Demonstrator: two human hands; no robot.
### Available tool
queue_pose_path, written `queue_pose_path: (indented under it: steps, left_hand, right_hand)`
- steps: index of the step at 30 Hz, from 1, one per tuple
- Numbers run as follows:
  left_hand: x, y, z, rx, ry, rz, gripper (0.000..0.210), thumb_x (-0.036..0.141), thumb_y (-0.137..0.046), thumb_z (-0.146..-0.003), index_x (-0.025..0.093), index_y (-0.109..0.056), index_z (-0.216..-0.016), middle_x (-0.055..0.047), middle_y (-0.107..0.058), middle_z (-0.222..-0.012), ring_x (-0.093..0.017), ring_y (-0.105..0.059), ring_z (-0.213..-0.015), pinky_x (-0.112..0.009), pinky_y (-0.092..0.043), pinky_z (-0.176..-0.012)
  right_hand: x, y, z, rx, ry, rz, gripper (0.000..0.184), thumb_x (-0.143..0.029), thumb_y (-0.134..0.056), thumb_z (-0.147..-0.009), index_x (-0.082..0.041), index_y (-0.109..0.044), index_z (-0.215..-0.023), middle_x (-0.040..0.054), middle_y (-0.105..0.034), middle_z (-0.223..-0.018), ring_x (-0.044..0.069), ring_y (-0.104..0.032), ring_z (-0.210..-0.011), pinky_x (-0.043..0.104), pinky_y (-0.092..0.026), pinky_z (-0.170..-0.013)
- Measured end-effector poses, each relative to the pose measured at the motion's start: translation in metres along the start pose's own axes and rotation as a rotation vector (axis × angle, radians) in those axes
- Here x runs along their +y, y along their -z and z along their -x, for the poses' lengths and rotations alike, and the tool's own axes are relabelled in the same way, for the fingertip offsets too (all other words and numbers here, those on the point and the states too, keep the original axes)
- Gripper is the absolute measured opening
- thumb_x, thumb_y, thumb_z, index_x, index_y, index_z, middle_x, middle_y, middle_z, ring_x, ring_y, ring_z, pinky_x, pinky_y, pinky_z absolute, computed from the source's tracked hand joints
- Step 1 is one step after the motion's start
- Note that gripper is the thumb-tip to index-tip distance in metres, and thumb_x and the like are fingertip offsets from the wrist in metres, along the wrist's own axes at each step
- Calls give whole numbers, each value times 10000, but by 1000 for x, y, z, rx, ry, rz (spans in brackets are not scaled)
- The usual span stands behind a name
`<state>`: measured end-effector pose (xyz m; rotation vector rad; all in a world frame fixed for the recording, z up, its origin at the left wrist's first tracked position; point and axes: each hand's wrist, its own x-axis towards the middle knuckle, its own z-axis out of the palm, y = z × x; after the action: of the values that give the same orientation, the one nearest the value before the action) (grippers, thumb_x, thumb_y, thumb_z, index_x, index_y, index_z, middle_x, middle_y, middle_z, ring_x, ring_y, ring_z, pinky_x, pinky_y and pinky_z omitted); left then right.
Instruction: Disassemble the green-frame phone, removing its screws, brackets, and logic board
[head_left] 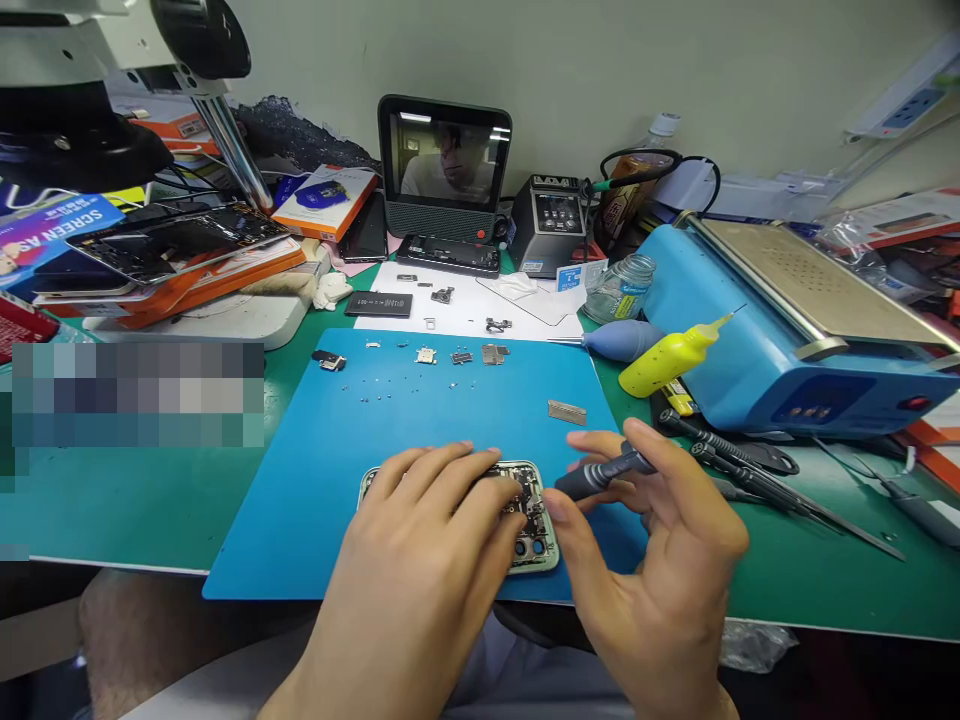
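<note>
An opened phone (534, 505) with a pale green frame and bare circuit boards lies on the blue mat (285, 520). My left hand (431, 530) rests across it, fingers curled over its upper part; the thumb is hidden. Two round camera lenses show near its lower right corner. Just to the right, my right hand (660, 560) grips a dark screwdriver (596, 478) by its ridged handle, beside the phone's right edge. The tip cannot be made out. Further up the mat are several tiny screws, small metal plates (426, 356) and a silver strip (567, 412).
A black battery (379, 304) and small parts lie around the white paper (465, 315). At right stand a blue heating machine (750, 340), a yellow bottle (667, 362), a blue air blower (622, 341) and tweezers (817, 500). A microscope (75, 110) overhangs the left; a screen (446, 165) stands behind.
</note>
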<state>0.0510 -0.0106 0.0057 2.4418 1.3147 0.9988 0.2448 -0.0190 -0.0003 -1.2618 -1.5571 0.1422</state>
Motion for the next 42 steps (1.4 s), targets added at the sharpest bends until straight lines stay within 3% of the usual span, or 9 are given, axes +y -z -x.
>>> queue_pose_path:
  steps: [3, 6, 14, 20, 28, 42]
  left_hand:
    - [-1, -5, -4, -8, 41, 38, 125, 290, -628, -1214, 260, -746, -1185, 2, -867, -1284, -268, -800, -1196, -463, -514, -1020]
    - [-3, -7, -4, 18, 62, 64, 126, 323, -649, -1214, 281, -751, -1154, 16, -864, -1260, -256, -786, -1214, -450, -477, -1054]
    - [-4, -7, 1, 33, 33, 82, 170, 320, -646, -1219, 300, -775, -1110, 38, -866, -1308, -220, -778, -1259, -421, -427, -1131]
    - [-2, -9, 1, 61, 42, 69, 164, 223, -619, -1211, 261, -735, -1100, 24, -883, -1262, -209, -792, -1246, -401, -434, -1144]
    - [0, -11, 1, 95, 44, 41, 165, 140, -613, -1187, 217, -747, -1244, -4, -887, -1295, -214, -787, -1196, -393, -469, -1113]
    - [2, -5, -2, 82, 41, 89, 193, 109, -566, -1137, 203, -732, -1168, -26, -882, -1234, -208, -796, -1201, -387, -484, -1083]
  right_hand:
    - [-1, 0, -1, 12, -103, -96, 559, -171, -799, -1046, -295, -588, -1549, 59, -816, -1137, 214, -853, -999, 310, -734, -732]
    - [-2, 2, -2, 11, -174, -237, 545, -168, -776, -1070, -325, -548, -1539, 25, -814, -1129, 196, -859, -1006, 282, -742, -736]
    - [-4, 4, -3, -22, -173, -336, 538, -106, -803, -1033, -308, -560, -1469, 18, -844, -1104, 174, -875, -986, 249, -742, -797]
    - [-5, 3, 0, 114, -157, -233, 522, -113, -814, -1020, -288, -602, -1464, -3, -796, -1027, 151, -840, -887, 229, -721, -705]
    - [-2, -1, 2, 63, -107, -152, 540, -98, -797, -1017, -261, -594, -1490, 9, -770, -1053, 155, -852, -897, 209, -690, -622]
    - [1, 0, 5, 33, -51, -49, 523, -132, -798, -1043, -269, -612, -1512, 35, -775, -1075, 163, -858, -930, 210, -693, -663]
